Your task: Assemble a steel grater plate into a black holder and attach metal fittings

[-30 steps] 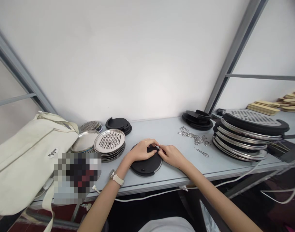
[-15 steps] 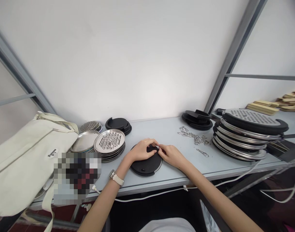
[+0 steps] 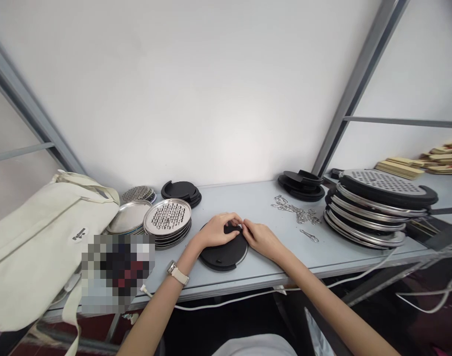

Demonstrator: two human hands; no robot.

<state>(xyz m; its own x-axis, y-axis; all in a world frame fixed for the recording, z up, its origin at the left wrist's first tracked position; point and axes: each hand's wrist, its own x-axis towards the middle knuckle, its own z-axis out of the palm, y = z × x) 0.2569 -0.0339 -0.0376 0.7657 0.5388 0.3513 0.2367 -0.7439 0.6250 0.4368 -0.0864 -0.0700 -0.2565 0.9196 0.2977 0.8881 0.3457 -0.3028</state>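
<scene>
A round black disc lies flat at the front middle of the table. My left hand rests on its upper part, thumb and fingers curled towards each other at the rim. Beside it, my right hand is closed in a pinch at the disc's upper right edge, fingertips touching or nearly touching those of the left. Something small and pale shows between the fingertips, too small to name. Metal clips lie in a loose pile to the right, with a single clip nearer the front.
Left of the disc stand perforated metal discs, a plain metal disc and a cream bag. Black discs lie behind, more black parts back right. A tall stack stands right. A white cable runs along the front edge.
The view has shifted very slightly. Both hands stay at the disc's upper edge, with the right fingertips moved only a little.
</scene>
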